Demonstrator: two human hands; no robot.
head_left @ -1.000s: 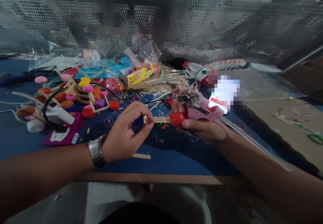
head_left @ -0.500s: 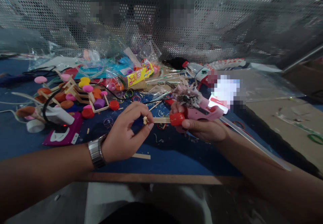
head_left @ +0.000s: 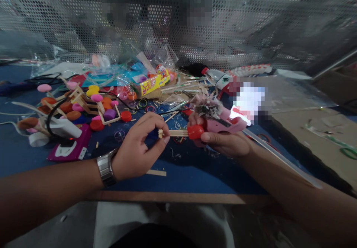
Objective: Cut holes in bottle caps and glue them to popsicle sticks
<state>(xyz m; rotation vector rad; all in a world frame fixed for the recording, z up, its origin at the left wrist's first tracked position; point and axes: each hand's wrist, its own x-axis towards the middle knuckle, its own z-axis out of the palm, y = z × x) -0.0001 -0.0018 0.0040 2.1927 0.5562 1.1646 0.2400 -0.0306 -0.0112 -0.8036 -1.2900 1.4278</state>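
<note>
A short bundle of thin wooden sticks (head_left: pixel 179 133) runs level between my two hands, over the blue tabletop. My left hand (head_left: pixel 143 143), with a metal watch on its wrist, pinches the left end of the bundle between thumb and forefinger. At the other end, a red bottle cap (head_left: pixel 195 132) meets the sticks, and my right hand (head_left: pixel 223 142) grips it between thumb and fingers. The same hand also carries a pink glue gun (head_left: pixel 227 123); a grey, stringy clump (head_left: pixel 208 107) covers its front. Behind the gun a long clear glue stick (head_left: pixel 281 158) slants over my forearm.
Stick-and-cap constructions (head_left: pixel 83 102) stand at left beside a magenta box (head_left: pixel 74 147) with a white plug. Farther back lie a yellow wrapper (head_left: pixel 156 83), a plastic bottle (head_left: pixel 216 76) and a glowing phone screen (head_left: pixel 248 101). A flat wooden strip (head_left: pixel 156 172) lies near the front edge.
</note>
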